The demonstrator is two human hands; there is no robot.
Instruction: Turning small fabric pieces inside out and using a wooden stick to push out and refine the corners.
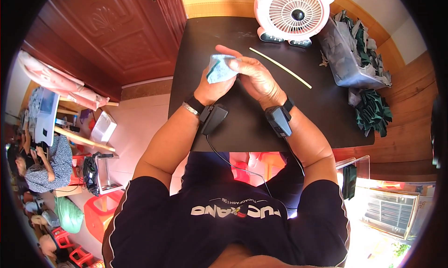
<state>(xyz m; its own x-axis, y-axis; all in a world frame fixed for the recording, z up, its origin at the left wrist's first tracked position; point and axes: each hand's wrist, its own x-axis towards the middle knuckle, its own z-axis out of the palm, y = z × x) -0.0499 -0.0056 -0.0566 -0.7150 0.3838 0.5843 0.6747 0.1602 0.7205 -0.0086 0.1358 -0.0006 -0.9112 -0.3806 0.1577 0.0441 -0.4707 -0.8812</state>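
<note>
A small light-blue piece of fabric or film (220,72) with a dark green streak sits between my hands above the black table. Its exact kind is unclear. My left hand (208,89) is wrapped round it from the left, with part of the palm and fingers hidden behind it. From the other side my right hand (256,77) grips its right edge, the thumb on top. On the table to the right of my hands lies a thin pale stick (280,67), touched by neither hand.
A white fan (296,13) stands at the table's far edge. Right of it is a clear plastic bin (343,65) of green and grey cloth pieces, with a dark green pleated bundle (373,113) beside it. A cable hangs from my left wrist device. Other people sit at far left.
</note>
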